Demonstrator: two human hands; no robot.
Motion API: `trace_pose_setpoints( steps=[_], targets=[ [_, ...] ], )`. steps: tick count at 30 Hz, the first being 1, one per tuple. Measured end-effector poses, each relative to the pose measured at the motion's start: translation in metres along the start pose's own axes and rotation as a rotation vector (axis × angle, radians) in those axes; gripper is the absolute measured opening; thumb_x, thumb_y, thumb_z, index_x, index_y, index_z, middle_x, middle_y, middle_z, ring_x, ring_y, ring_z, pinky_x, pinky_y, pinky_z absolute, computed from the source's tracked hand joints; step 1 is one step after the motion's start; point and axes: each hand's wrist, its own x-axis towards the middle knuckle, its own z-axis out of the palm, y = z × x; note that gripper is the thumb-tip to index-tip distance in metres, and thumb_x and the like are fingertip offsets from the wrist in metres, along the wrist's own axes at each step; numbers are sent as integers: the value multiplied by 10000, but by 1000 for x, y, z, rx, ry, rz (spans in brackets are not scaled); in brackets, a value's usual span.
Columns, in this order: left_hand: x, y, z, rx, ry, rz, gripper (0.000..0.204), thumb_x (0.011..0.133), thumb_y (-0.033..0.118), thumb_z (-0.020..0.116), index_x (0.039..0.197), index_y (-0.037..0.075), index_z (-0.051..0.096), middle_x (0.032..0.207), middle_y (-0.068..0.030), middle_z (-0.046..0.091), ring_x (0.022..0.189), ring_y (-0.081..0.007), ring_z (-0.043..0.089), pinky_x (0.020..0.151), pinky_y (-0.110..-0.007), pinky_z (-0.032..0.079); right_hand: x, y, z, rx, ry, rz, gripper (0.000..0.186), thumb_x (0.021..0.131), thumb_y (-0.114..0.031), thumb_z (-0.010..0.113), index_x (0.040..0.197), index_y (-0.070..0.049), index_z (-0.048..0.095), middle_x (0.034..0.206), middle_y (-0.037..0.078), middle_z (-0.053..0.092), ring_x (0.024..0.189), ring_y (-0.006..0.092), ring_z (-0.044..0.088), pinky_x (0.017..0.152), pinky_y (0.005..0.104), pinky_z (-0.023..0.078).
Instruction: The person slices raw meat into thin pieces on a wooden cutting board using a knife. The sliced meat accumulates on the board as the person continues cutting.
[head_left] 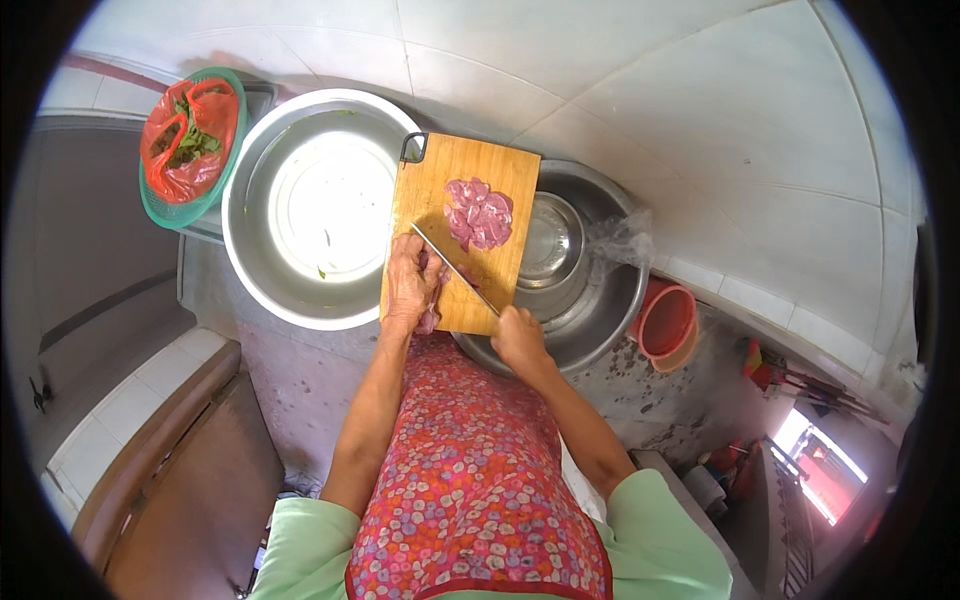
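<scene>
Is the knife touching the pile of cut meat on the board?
Apart. The head view shows bare wooden board between the knife blade and the pile of cut meat.

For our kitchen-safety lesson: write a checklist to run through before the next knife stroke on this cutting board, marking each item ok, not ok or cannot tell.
1. Right hand grips the knife handle: ok.
2. Left hand pins the uncut meat: ok.
3. Left fingertips curled away from the blade: cannot tell.
4. Cutting board sits steady across the two metal basins: cannot tell.
5. Sliced meat piled apart from the blade: ok.
</scene>
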Motion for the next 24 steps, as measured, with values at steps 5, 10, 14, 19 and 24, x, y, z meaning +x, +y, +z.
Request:
trace_pose_setpoints(
  steps=[5, 10, 14, 19, 24],
  targets=[
    [-6, 8, -6, 90, 7, 91, 162, 825, 63, 625, 974, -1, 625, 950, -165, 566, 897, -359, 535, 811, -427, 457, 9, 17, -23, 13, 149, -11, 110, 777, -106, 631, 748, -1, 649, 795, 257, 638, 812, 423, 639, 755, 516, 496],
    [-15, 0, -1, 127, 55, 127, 240, 827, 89, 648, 1053, 9, 654, 1012, -137, 598, 914, -333, 555, 818, -408, 475, 11, 0, -41, 76, 198, -117, 102, 761, -87, 611, 712, -3, 642, 746, 238, 637, 753, 422, 634, 701, 510, 493],
    [-12, 3, -2, 86, 29, 110, 117, 823, 60, 633, 921, -4, 643, 937, -152, 564, 903, -347, 535, 803, -425, 458, -4, -9, -36, 11, 121, -156, 206, 839, -160, 605, 753, 25, 633, 725, 258, 622, 734, 441, 623, 699, 525, 484],
    [-10, 1, 0, 70, 7, 79, 104, 817, 47, 628, 905, -7, 641, 917, -147, 569, 901, -342, 540, 798, -422, 461, -1, -6, -19, 20, 104, -158, 217, 876, -172, 583, 816, 34, 608, 777, 259, 616, 787, 455, 601, 731, 538, 466],
    [-10, -2, -2, -3, 30, 95, 124, 807, 25, 627, 923, -13, 646, 941, -151, 593, 917, -345, 560, 807, -416, 470, 1, -10, -13, 118, 148, -170, 252, 875, -177, 591, 773, 52, 610, 761, 277, 613, 788, 476, 593, 728, 533, 467]
  ],
)
